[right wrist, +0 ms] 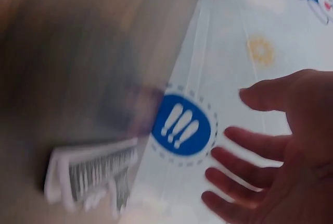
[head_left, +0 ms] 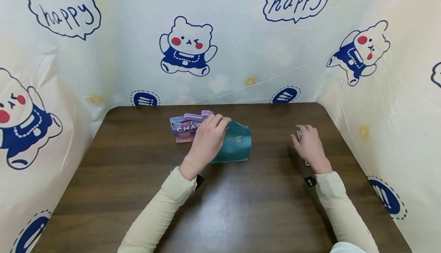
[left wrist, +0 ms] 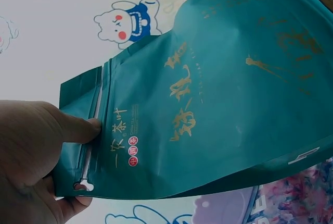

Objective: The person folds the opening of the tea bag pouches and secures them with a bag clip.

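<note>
Pinching a teal pouch [head_left: 237, 146], the left hand [head_left: 208, 138] part-hides printed packaging [head_left: 183, 132].

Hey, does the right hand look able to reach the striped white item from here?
Probably yes: the right hand is open and close to the striped white item, with nothing visible between them.

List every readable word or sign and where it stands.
"happy": curtain
"!!!": blue ovals on the curtain
"一农茶叶": bag
"中国茶": bag
"CHA", then unclear: packet
Too stylised: bag's large gold script.
Too small or blurred: bag's other print, print on white item.
</note>
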`<state>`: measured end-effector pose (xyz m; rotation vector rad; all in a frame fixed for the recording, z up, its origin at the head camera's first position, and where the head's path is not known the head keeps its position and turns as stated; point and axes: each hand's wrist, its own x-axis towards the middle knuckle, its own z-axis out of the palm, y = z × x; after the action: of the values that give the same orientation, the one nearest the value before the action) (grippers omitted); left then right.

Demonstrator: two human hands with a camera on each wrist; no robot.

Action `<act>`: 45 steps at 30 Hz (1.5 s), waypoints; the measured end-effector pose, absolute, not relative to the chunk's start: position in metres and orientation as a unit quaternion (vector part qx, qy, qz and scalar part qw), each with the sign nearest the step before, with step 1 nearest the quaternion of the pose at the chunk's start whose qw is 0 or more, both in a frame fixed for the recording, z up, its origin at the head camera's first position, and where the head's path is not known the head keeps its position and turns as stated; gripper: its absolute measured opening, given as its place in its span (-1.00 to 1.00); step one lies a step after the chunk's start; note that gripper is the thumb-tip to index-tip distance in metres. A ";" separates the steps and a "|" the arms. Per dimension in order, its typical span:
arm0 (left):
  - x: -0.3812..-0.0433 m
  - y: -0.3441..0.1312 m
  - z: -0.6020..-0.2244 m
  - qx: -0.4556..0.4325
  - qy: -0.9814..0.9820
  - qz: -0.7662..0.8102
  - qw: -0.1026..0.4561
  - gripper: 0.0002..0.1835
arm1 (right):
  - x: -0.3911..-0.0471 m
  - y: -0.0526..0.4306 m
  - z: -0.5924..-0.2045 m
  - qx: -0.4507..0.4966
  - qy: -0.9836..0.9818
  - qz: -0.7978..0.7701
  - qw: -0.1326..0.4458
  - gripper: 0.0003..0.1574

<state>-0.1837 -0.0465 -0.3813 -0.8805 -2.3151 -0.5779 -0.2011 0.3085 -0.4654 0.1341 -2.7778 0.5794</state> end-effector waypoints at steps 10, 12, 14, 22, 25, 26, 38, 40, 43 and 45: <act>-0.181 -0.045 -0.381 -0.332 -0.875 -0.188 0.298 -0.58 | -0.193 0.345 -0.465 -0.065 -0.987 0.145 -0.024 -0.37; -0.179 -0.045 -0.381 -0.332 -0.877 -0.182 0.296 -0.56 | -0.193 0.347 -0.468 -0.071 -0.987 0.139 -0.044 -0.45; -0.177 -0.045 -0.382 -0.331 -0.878 -0.178 0.295 -0.56 | -0.194 0.348 -0.471 -0.077 -0.985 0.138 -0.062 -0.53; -0.176 -0.045 -0.383 -0.326 -0.881 -0.165 0.301 -0.58 | -0.198 0.348 -0.475 -0.081 -0.979 0.180 -0.054 -0.57; -0.176 -0.045 -0.383 -0.325 -0.881 -0.169 0.298 -0.58 | -0.199 0.346 -0.475 -0.073 -0.976 0.200 -0.034 -0.54; -0.176 -0.045 -0.383 -0.325 -0.882 -0.170 0.297 -0.58 | -0.199 0.346 -0.475 -0.072 -0.976 0.206 -0.027 -0.55; -0.178 -0.042 -0.383 -0.325 -0.879 -0.165 0.306 -0.62 | -0.201 0.326 -0.461 0.012 -0.953 0.301 0.015 -0.46; -0.178 -0.042 -0.382 -0.325 -0.878 -0.165 0.310 -0.65 | -0.200 0.319 -0.455 0.026 -0.947 0.319 0.017 -0.52; -0.179 -0.041 -0.382 -0.326 -0.877 -0.166 0.312 -0.67 | -0.198 0.309 -0.445 0.048 -0.938 0.344 0.013 -0.62; -0.179 -0.040 -0.382 -0.329 -0.876 -0.169 0.311 -0.66 | -0.196 0.302 -0.439 0.063 -0.928 0.366 0.008 -0.65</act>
<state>-0.1791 -0.0404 -0.3823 -0.8675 -2.3117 -0.4461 -0.1957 0.3018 -0.4394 0.1963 -2.9016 1.1453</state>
